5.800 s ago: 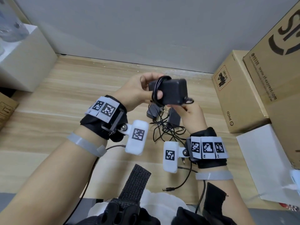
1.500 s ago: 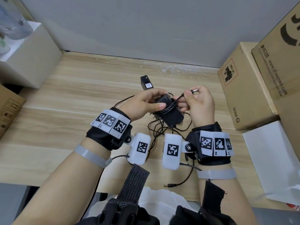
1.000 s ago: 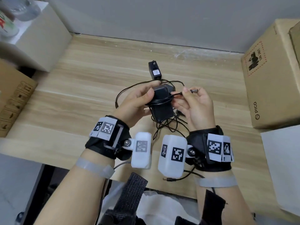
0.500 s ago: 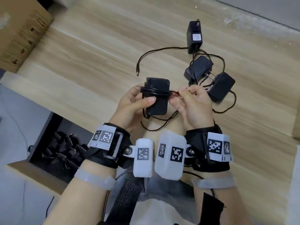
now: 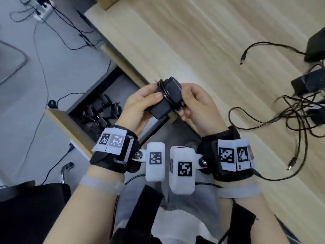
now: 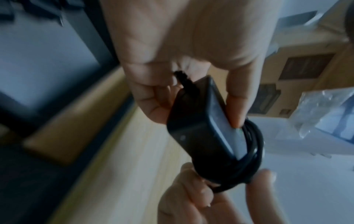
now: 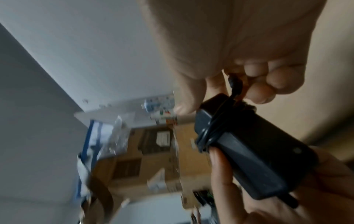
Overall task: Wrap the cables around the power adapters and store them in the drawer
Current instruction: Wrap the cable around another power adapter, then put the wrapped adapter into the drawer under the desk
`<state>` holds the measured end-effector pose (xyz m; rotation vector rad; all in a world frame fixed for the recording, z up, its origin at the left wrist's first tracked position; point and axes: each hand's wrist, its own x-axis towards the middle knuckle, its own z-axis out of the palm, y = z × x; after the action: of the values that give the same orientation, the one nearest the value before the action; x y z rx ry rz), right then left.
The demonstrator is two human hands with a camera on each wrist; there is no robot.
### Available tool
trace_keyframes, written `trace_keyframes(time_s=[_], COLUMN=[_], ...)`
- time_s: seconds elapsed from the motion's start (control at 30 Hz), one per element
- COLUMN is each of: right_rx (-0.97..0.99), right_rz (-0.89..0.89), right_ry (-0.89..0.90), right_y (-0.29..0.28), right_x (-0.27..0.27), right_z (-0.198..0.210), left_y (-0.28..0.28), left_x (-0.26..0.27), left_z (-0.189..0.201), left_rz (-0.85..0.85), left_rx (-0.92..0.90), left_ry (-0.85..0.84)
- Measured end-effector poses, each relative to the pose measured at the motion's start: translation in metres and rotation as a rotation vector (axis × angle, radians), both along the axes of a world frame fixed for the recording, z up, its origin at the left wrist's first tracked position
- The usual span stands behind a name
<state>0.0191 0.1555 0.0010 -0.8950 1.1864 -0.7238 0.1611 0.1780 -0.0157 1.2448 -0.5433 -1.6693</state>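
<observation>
A black power adapter (image 5: 162, 104) with its cable (image 5: 168, 95) coiled round it is held over the table's front edge. My left hand (image 5: 154, 100) grips the adapter body (image 6: 199, 121), thumb on one face and fingers behind. My right hand (image 5: 184, 104) pinches the cable end (image 7: 235, 84) against the coil (image 7: 208, 134). Below and to the left the drawer (image 5: 70, 127) stands open, with several wrapped black adapters (image 5: 100, 111) inside. On the table at the right lie more adapters (image 5: 309, 83) with tangled loose cables (image 5: 290, 120).
The wooden table (image 5: 202, 41) runs up and right. A loose plug (image 5: 243, 61) lies on it, and another adapter (image 5: 316, 44) sits at the right edge. Thin cables and a power strip (image 5: 42, 12) lie on the grey floor at the left. Cardboard boxes (image 7: 153, 151) stand behind.
Both hands have carried the adapter off the table middle toward its front edge by the open drawer. The hanging cable loop is gone, now wound on. The head view swung down and left.
</observation>
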Motion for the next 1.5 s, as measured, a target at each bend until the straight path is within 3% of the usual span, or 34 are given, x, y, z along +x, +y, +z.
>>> trace_keyframes(time_s=[0.23,0.33,0.47,0.7,0.87,1.0,1.13,1.33,1.5], right_rx=[-0.068,0.028,0.084,0.004,0.009,-0.001,-0.075,-0.073,-0.083], right_rz=[0.236,0.278,0.318,0.569,0.788,0.916,1.059,1.254,1.284], right_ry=[0.141,0.182,0.408,0.879,1.067,1.123,1.242,1.377,1.408], right_y=[0.023,0.030,0.037,0.029,0.023,0.023,0.021,0.020,0.024], right_x=[0.102,0.126,0.133,0.116,0.119,0.124,0.130,0.131,0.128], right_z=[-0.050,-0.082,-0.143,-0.207,-0.226,-0.235,-0.246,-0.260,-0.260], left_y=[0.045,0.059,0.080,0.097,0.089,0.088,0.085,0.079,0.080], left_x=[0.101,0.129,0.150,0.134,0.131,0.138,0.144,0.142,0.141], left_z=[-0.035,-0.066,-0.119,-0.200,-0.236,-0.248,-0.251,-0.245,-0.236], left_rz=[0.096,0.117,0.098,-0.260,-0.464,-0.653,-0.816,-0.753,-0.560], left_rx=[0.081,0.177,0.315,0.432,0.522,0.530,0.480,0.481,0.569], left_ry=[-0.112,-0.182,-0.323,-0.412,-0.630,-0.791,-0.828,-0.844,-0.694])
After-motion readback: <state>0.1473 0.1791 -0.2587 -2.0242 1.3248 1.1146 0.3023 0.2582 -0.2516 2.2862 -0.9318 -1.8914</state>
